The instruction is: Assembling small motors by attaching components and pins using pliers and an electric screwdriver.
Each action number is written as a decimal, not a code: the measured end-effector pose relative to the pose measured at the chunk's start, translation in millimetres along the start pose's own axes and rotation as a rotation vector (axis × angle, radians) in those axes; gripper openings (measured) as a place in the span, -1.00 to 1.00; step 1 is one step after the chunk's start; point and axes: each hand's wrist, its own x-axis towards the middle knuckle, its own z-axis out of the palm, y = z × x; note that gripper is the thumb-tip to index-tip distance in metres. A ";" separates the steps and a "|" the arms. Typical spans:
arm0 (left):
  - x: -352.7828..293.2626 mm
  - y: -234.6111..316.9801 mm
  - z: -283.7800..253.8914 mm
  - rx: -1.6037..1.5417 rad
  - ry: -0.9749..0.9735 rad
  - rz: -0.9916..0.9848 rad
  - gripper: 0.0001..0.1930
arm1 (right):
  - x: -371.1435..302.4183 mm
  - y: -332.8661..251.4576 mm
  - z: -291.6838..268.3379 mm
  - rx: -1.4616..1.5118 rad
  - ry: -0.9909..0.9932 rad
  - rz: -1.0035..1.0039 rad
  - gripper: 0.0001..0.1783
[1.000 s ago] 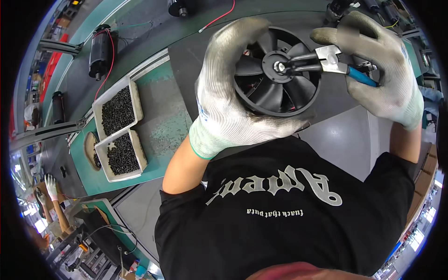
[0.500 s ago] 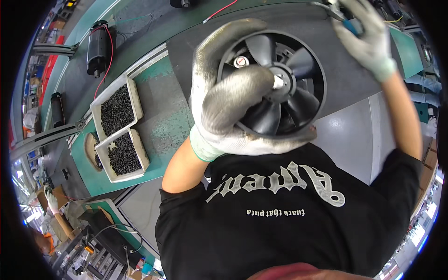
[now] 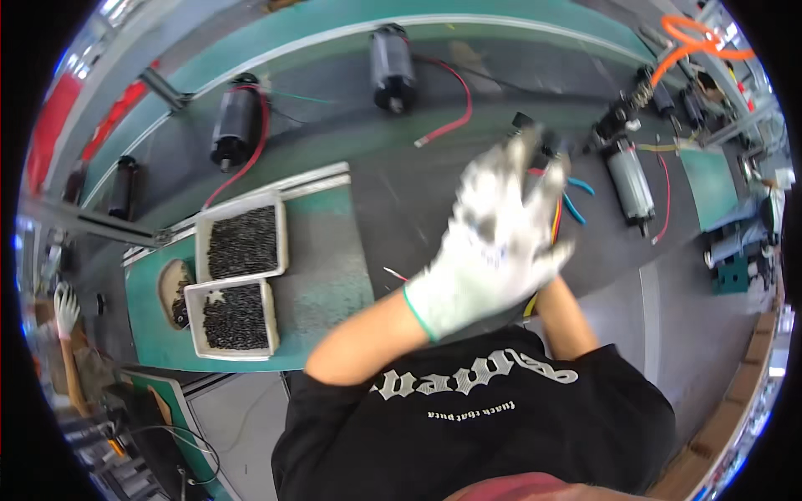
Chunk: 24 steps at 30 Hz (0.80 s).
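Note:
My left hand (image 3: 497, 238), in a white glove with a green cuff, reaches up and right over the dark bench mat. Its fingers are spread and blurred, and I see nothing clearly held in them. Behind it, my right forearm (image 3: 570, 321) rises; the right hand itself is hidden by the left. Just past the left fingers lie blue tool handles (image 3: 575, 200), like those of pliers. Red and yellow wires (image 3: 556, 219) show beside the left hand. Small dark parts near the fingertips are too smeared to name.
Two white bins (image 3: 282, 238) of small black screw-like pieces stand at left, beside a round dish (image 3: 167, 292). Cylindrical motors with red leads lie beyond: one at back left (image 3: 236, 125), one at back middle (image 3: 393, 67), one at right (image 3: 628, 179). An orange coiled hose (image 3: 697, 42) hangs at upper right.
The black fan that was in my left hand no longer shows. My left hand has moved right with its fingers spread, and my right arm has come inward behind it. The view has shifted.

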 end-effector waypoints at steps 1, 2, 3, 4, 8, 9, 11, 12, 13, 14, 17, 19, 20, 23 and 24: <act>-18.3 -1.6 -3.5 -0.064 -0.020 0.034 -0.31 | 27.1 12.7 -16.6 0.214 -0.074 0.174 -0.40; -31.9 -0.4 -18.8 -0.118 -0.240 0.024 -0.37 | 54.3 19.1 -27.4 0.418 -0.151 0.361 -0.44; -54.0 -6.6 -29.6 -0.252 -0.312 0.064 -0.43 | 81.7 1.0 -27.0 0.292 -0.004 0.400 -0.44; -80.3 -13.0 -35.6 -0.316 -0.331 0.020 -0.48 | 120.8 -4.5 -38.3 0.053 -0.043 0.399 -0.43; -140.0 -10.4 -54.8 -0.301 -0.358 -0.203 -0.62 | 291.5 30.9 -60.3 -0.686 -0.124 0.400 -0.60; -156.7 -5.8 -61.5 -0.299 -0.313 -0.247 -0.62 | 284.7 10.5 -21.0 -0.597 -0.090 0.572 -0.50; -159.0 -5.4 -83.7 -0.243 -0.297 -0.187 -0.62 | 391.9 111.2 -145.2 -0.986 -0.064 -0.190 -0.38; -166.4 -8.3 -92.9 -0.189 -0.248 -0.255 -0.61 | 419.2 101.5 -107.6 -0.965 -0.099 -0.236 -0.38; -176.5 -2.4 -107.0 -0.212 -0.179 -0.418 -0.65 | 411.1 90.7 -75.8 -0.973 -0.084 -0.186 -0.42; -185.7 0.4 -119.4 -0.239 -0.115 -0.576 -0.68 | 401.9 77.7 -51.1 -0.988 -0.062 -0.127 -0.46; -205.8 10.5 -116.0 -0.421 0.395 -1.166 -0.74 | 324.0 7.1 67.7 -1.538 -0.540 -0.295 -0.40; -192.7 -6.8 -106.2 -0.436 0.485 -1.151 -0.74 | 283.7 6.4 149.8 -0.989 -0.541 0.046 -0.34; -202.5 -21.6 -106.2 -0.500 0.334 -0.996 -0.79 | 285.8 22.8 177.6 -1.063 -0.438 0.050 -0.33; -177.0 -32.5 -108.1 -0.438 0.127 -0.827 -0.81 | 303.5 55.8 218.1 -1.298 -0.277 -0.140 -0.25; -171.3 -32.0 -107.2 -0.391 0.087 -0.780 -0.82 | 282.6 41.2 213.3 -1.236 -0.104 -0.299 -0.21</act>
